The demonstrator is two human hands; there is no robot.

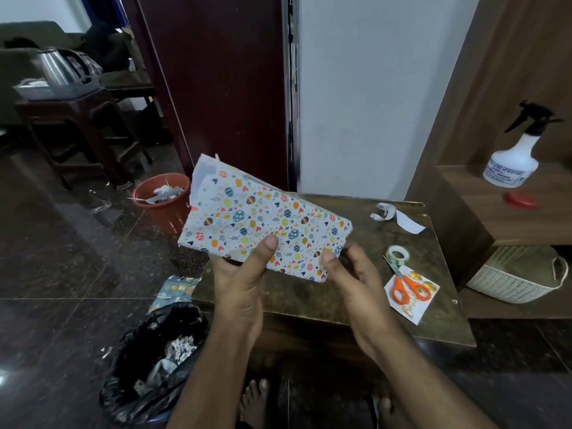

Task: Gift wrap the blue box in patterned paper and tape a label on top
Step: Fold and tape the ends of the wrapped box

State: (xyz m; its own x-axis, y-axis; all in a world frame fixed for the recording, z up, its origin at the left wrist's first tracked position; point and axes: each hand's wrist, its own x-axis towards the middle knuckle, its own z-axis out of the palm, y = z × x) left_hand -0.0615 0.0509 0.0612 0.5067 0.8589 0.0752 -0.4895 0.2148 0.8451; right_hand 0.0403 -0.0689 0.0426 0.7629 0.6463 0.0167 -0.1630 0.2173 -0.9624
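The box (263,221) is covered in white paper printed with coloured eggs and hearts, and I hold it tilted in the air above the small brown table (309,298). None of its blue shows. My left hand (244,274) grips its near edge with the thumb on top. My right hand (346,267) pinches the near right corner. At the far left end the paper flaps stick up loose. On the table's right side a label card (428,292) lies under orange-handled scissors (408,287), with a tape roll (397,254) just behind them.
A curled paper offcut (399,216) lies at the table's far right. A black rubbish bag (154,363) with scraps sits on the floor at left, an orange bucket (164,202) beyond it. A spray bottle (513,162) stands on the shelf and a white basket (517,277) below.
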